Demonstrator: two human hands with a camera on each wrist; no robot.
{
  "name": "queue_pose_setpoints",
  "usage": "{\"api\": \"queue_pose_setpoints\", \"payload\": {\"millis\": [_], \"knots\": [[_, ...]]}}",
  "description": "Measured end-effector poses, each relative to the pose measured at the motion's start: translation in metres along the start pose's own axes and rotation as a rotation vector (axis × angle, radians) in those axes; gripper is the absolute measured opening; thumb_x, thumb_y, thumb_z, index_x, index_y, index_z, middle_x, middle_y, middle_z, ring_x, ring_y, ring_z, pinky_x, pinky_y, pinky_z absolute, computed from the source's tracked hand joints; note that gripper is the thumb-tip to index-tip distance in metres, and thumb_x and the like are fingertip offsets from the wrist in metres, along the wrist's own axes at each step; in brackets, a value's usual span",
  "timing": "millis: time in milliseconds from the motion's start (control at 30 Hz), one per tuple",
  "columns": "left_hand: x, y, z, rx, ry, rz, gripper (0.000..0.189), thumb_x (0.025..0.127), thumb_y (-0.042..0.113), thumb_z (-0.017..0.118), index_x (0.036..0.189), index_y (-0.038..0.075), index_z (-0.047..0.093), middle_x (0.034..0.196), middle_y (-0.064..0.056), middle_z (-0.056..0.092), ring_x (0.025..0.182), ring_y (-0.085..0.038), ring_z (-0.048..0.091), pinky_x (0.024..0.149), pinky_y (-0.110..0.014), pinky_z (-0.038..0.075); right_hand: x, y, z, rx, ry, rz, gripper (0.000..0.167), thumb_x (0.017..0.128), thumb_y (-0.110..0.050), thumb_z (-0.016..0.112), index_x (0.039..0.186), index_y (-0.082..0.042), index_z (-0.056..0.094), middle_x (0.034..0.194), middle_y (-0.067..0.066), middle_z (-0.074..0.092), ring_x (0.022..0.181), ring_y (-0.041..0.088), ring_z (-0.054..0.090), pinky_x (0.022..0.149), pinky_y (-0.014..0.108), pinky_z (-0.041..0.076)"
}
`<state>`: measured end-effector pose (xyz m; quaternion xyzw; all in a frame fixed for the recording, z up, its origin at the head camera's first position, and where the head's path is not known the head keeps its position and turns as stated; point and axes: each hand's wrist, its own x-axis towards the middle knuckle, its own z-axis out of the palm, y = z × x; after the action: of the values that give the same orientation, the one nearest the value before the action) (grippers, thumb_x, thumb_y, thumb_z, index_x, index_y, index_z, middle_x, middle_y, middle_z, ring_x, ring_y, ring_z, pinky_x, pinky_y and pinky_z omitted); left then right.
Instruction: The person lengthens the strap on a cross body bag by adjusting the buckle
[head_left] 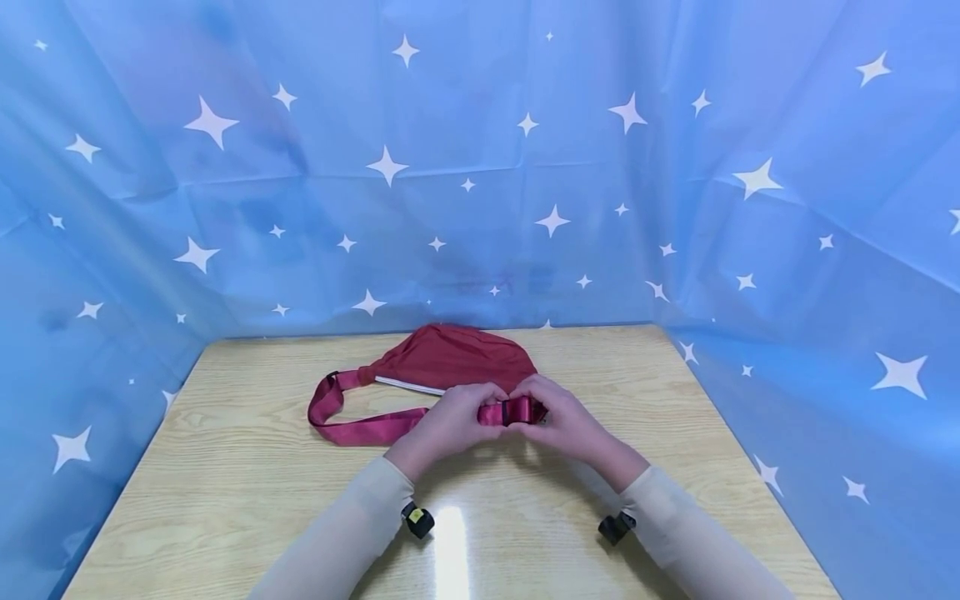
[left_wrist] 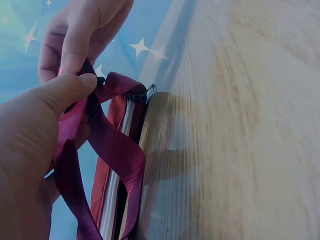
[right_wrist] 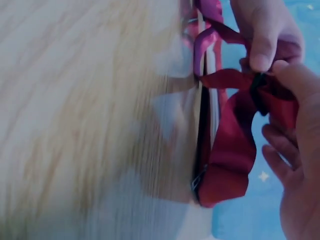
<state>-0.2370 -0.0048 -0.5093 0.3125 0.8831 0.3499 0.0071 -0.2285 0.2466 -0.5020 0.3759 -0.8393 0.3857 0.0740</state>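
A dark red waist bag [head_left: 457, 357] lies toward the back of the wooden table, its white zipper [head_left: 408, 385] facing the front. Its strap [head_left: 371, 429] loops out to the left and comes back to both hands. My left hand [head_left: 453, 421] pinches the strap between thumb and fingers. Close beside it, my right hand [head_left: 562, 421] pinches the strap near a small black buckle [right_wrist: 259, 94]. The fingertips of the two hands nearly meet over the strap, which is lifted off the table. Fingers partly hide the buckle, so its exact state cannot be told.
The light wooden table [head_left: 225, 492] reaches back to a blue curtain [head_left: 480, 208] with white stars, which also hangs along both sides. A black strap slider [head_left: 332, 377] sits at the left bend of the strap. Each sleeve carries a small black wrist camera [head_left: 418, 521].
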Motion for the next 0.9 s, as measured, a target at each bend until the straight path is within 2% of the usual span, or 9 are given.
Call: {"api": "queue_pose_setpoints", "payload": {"millis": [133, 300, 400, 467, 567, 633, 700, 800, 900], "knots": [[-0.001, -0.002, -0.001, 0.018, 0.004, 0.01, 0.046, 0.093, 0.028, 0.093, 0.132, 0.017, 0.072, 0.109, 0.006, 0.073, 0.092, -0.007, 0.065, 0.083, -0.026, 0.057, 0.003, -0.005, -0.001, 0.004, 0.017, 0.011, 0.034, 0.094, -0.013, 0.091, 0.123, -0.013, 0.073, 0.117, -0.002, 0.069, 0.098, 0.019, 0.065, 0.077, 0.038, 0.061], [-0.003, -0.008, -0.003, -0.007, 0.024, 0.002, 0.044, 0.092, 0.027, 0.094, 0.129, 0.019, 0.071, 0.106, 0.009, 0.072, 0.094, -0.006, 0.065, 0.087, -0.028, 0.058, 0.0, -0.007, -0.006, 0.146, 0.09, 0.111, 0.035, 0.094, -0.009, 0.091, 0.125, -0.011, 0.075, 0.119, 0.004, 0.071, 0.091, 0.036, 0.067, 0.071, 0.043, 0.06], [-0.004, -0.011, -0.003, -0.031, 0.033, -0.008, 0.043, 0.091, 0.026, 0.094, 0.128, 0.019, 0.071, 0.105, 0.01, 0.07, 0.094, -0.006, 0.065, 0.087, -0.028, 0.058, -0.001, -0.007, -0.008, 0.179, 0.094, 0.145, 0.038, 0.093, -0.007, 0.091, 0.128, -0.01, 0.074, 0.12, 0.005, 0.071, 0.092, 0.037, 0.066, 0.069, 0.041, 0.06], [-0.004, -0.012, -0.004, -0.043, 0.032, -0.013, 0.043, 0.091, 0.025, 0.094, 0.128, 0.019, 0.072, 0.106, 0.011, 0.07, 0.095, -0.006, 0.066, 0.087, -0.028, 0.058, 0.001, -0.008, -0.009, 0.134, 0.059, 0.133, 0.043, 0.093, -0.007, 0.091, 0.131, -0.007, 0.072, 0.119, 0.005, 0.07, 0.092, 0.031, 0.066, 0.071, 0.039, 0.06], [-0.005, -0.012, -0.005, -0.046, 0.021, -0.013, 0.043, 0.092, 0.025, 0.094, 0.128, 0.019, 0.072, 0.107, 0.01, 0.071, 0.094, -0.006, 0.066, 0.085, -0.026, 0.058, 0.007, -0.01, -0.008, -0.012, -0.011, 0.079, 0.048, 0.091, -0.012, 0.094, 0.133, -0.008, 0.071, 0.119, 0.002, 0.07, 0.099, 0.021, 0.066, 0.078, 0.037, 0.061], [-0.005, -0.011, -0.006, -0.048, 0.018, -0.012, 0.044, 0.092, 0.025, 0.094, 0.128, 0.018, 0.071, 0.107, 0.009, 0.071, 0.094, -0.007, 0.066, 0.085, -0.026, 0.058, 0.012, -0.012, -0.008, -0.107, -0.039, 0.038, 0.047, 0.09, -0.016, 0.095, 0.131, -0.01, 0.072, 0.119, 0.0, 0.071, 0.102, 0.017, 0.064, 0.084, 0.037, 0.059], [-0.005, -0.011, -0.006, -0.055, 0.018, -0.012, 0.044, 0.092, 0.025, 0.094, 0.129, 0.018, 0.071, 0.108, 0.009, 0.071, 0.094, -0.006, 0.066, 0.085, -0.026, 0.058, 0.015, -0.014, -0.007, -0.158, -0.046, 0.015, 0.044, 0.09, -0.019, 0.096, 0.127, -0.012, 0.074, 0.118, -0.003, 0.072, 0.106, 0.015, 0.063, 0.087, 0.038, 0.058], [-0.006, -0.01, -0.007, -0.068, 0.025, -0.013, 0.043, 0.091, 0.025, 0.094, 0.128, 0.019, 0.071, 0.107, 0.008, 0.072, 0.095, -0.006, 0.067, 0.086, -0.027, 0.059, 0.018, -0.017, -0.006, -0.131, -0.028, 0.01, 0.041, 0.09, -0.018, 0.096, 0.124, -0.011, 0.076, 0.116, -0.003, 0.073, 0.105, 0.016, 0.064, 0.085, 0.038, 0.058], [-0.007, -0.009, -0.009, -0.07, 0.036, -0.007, 0.043, 0.092, 0.028, 0.094, 0.128, 0.019, 0.072, 0.109, 0.008, 0.072, 0.097, -0.007, 0.067, 0.089, -0.029, 0.059, 0.018, -0.019, -0.004, -0.026, 0.007, 0.042, 0.039, 0.091, -0.017, 0.095, 0.125, -0.011, 0.077, 0.117, -0.002, 0.073, 0.102, 0.018, 0.066, 0.081, 0.036, 0.061]]}}
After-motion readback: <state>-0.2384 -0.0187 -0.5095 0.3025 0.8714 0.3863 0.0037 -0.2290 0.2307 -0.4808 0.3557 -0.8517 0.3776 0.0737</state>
